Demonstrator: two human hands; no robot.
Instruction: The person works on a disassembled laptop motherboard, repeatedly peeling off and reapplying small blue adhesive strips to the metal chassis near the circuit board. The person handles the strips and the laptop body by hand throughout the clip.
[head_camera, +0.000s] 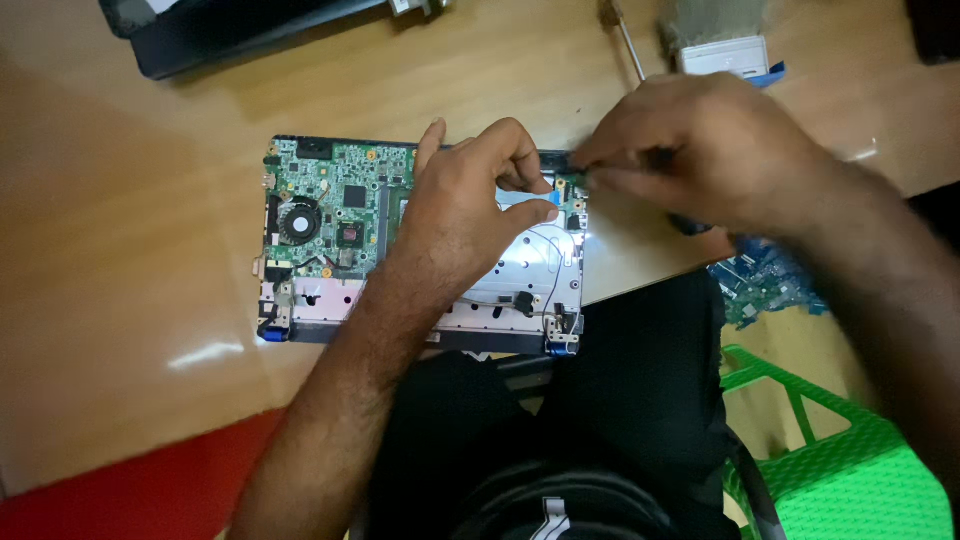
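Pinching small part at top-right corner of opened laptop base with green circuit board (340, 215), right hand (700, 150) fingers pressed together; left hand (470, 205) fingers curled, steadying; fragile, best gripped by edges.

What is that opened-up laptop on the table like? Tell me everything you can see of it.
The opened laptop base lies flat near the edge of the wooden table, its insides facing up. On one side sits a green circuit board with a small round fan and dark chips; the rest is a silvery metal plate crossed by thin black wires, with metal hinges at the near corners. The left hand rests on its middle; the right hand pinches at its far corner.
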